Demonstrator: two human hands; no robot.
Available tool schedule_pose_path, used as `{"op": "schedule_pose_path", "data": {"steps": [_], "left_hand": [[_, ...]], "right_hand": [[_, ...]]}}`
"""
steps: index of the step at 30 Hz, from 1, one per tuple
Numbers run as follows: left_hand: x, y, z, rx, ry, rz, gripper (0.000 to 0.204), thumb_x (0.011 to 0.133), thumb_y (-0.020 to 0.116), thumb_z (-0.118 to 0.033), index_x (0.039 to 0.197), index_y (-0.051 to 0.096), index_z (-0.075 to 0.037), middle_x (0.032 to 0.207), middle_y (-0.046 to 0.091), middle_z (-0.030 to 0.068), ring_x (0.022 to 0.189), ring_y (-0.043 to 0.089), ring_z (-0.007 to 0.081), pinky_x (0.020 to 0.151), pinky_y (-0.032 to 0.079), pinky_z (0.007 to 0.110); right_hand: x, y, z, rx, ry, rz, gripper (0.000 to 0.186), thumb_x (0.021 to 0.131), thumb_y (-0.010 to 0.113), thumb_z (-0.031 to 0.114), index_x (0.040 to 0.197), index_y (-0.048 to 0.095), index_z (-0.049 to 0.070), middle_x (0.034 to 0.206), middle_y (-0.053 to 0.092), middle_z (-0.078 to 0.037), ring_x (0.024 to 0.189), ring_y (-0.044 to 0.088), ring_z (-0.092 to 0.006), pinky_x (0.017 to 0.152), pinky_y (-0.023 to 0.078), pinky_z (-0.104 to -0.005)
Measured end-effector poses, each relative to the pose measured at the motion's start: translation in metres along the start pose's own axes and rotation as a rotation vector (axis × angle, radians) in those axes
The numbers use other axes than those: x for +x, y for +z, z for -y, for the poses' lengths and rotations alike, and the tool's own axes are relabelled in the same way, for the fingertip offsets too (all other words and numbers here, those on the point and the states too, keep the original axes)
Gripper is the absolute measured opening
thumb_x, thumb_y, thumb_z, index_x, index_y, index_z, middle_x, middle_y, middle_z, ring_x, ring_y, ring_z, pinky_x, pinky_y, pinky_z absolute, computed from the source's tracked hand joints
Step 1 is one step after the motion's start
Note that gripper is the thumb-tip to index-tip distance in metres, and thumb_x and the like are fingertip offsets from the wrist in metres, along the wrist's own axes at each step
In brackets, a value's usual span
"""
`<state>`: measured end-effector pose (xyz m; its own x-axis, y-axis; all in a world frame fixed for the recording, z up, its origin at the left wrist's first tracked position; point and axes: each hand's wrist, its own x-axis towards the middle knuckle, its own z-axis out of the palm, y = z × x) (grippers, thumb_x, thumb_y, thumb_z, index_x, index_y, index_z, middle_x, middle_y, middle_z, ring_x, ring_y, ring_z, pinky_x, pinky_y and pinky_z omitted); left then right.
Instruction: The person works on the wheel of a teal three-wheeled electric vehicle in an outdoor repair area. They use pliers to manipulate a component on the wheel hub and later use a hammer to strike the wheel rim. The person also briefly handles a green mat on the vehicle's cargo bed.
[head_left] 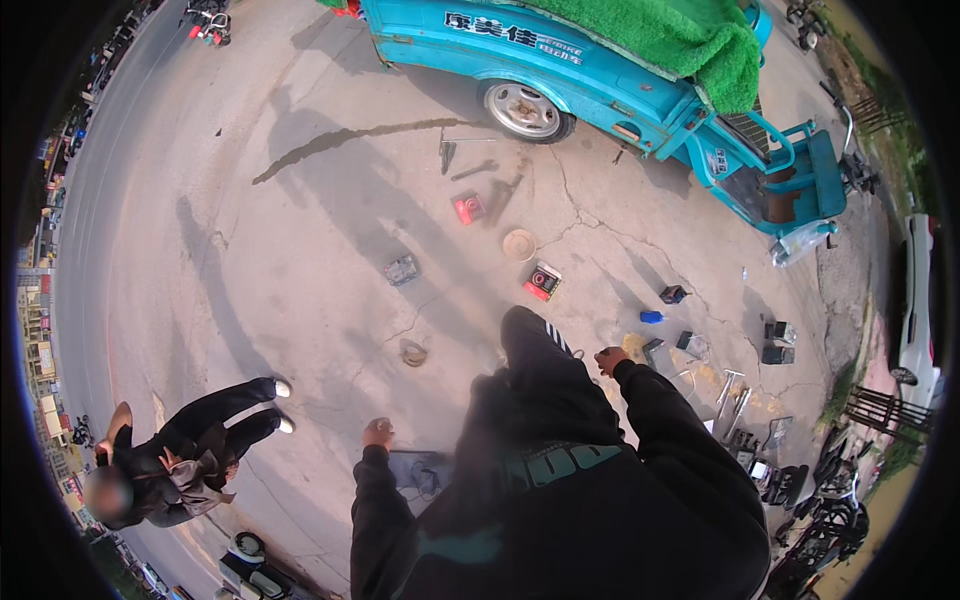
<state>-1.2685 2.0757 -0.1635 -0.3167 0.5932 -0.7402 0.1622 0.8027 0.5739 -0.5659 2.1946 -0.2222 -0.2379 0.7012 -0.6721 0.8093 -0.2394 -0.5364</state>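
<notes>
My right hand [609,361] hangs beside my right leg, its fingers loosely bent and a little apart, and I see nothing in it. Below it on the ground lie a blue object [652,317] and small dark boxes, one of them a grey-topped box [692,344]. My left hand [378,434] hangs out on the left with its back toward me; its fingers are mostly hidden. A dark flat piece [420,472] lies on the ground near it. Ahead are a red-and-black box [543,281], a round tan container [519,245] and a red box [468,208].
A turquoise cargo tricycle [640,100] with a green cover [715,60] stands ahead. Tools such as a wrench [474,170] and a T-handle tool [728,388] lie on the concrete. Parked motorbikes [825,530] stand at right. Another person [190,450] stands at left.
</notes>
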Motion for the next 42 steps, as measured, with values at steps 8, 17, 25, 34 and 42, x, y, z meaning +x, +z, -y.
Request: {"op": "schedule_pose_path", "data": {"steps": [8,17,25,34,42], "left_hand": [[0.143,-0.013,-0.147,0.407,0.342,0.058,0.028,0.094,0.063,-0.022,0.107,0.068,0.002,0.086,0.071,0.0114,0.074,0.07,0.0194,0.066,0.059,0.033],[0.255,-0.001,-0.331,0.844,0.392,0.317,0.017,0.086,0.066,-0.017,0.103,0.066,-0.012,0.109,0.067,0.0129,0.099,0.066,0.035,0.082,0.055,0.047],[0.4,0.088,-0.528,1.025,0.568,0.426,0.03,0.097,0.062,-0.028,0.111,0.068,-0.002,0.092,0.074,0.0124,0.082,0.073,0.0222,0.077,0.057,0.035],[0.549,0.268,-0.631,1.151,0.662,0.728,0.025,0.094,0.063,-0.023,0.11,0.069,-0.005,0.1,0.072,0.0156,0.094,0.07,0.0296,0.083,0.055,0.038],[0.729,0.414,-0.572,1.539,1.029,1.077,0.034,0.093,0.064,-0.028,0.117,0.059,-0.004,0.107,0.064,0.0192,0.097,0.064,0.0397,0.081,0.052,0.048]], "right_hand": [[0.102,-0.001,0.083,0.053,0.32,0.154,0.02,0.082,0.071,0.02,0.099,0.07,0.01,0.097,0.071,-0.012,0.098,0.068,-0.0324,0.081,0.056,-0.0462],[0.298,-0.097,0.19,0.56,0.502,-0.076,0.039,0.092,0.062,0.037,0.102,0.071,0.0,0.077,0.071,-0.007,0.063,0.07,-0.0173,0.059,0.056,-0.0324],[0.474,-0.143,0.216,0.744,0.378,-0.648,0.043,0.093,0.056,0.034,0.12,0.061,0.001,0.104,0.071,-0.021,0.087,0.073,-0.0314,0.079,0.056,-0.0395],[0.615,-0.221,0.195,0.763,0.65,-0.972,0.076,0.096,0.059,0.043,0.145,0.034,-0.009,0.132,0.055,-0.03,0.117,0.059,-0.0438,0.1,0.047,-0.0477],[0.782,-0.355,0.061,0.141,0.446,-1.58,0.093,0.088,0.07,0.044,0.148,0.024,-0.01,0.145,0.039,-0.033,0.131,0.042,-0.0461,0.107,0.039,-0.0483]]}}
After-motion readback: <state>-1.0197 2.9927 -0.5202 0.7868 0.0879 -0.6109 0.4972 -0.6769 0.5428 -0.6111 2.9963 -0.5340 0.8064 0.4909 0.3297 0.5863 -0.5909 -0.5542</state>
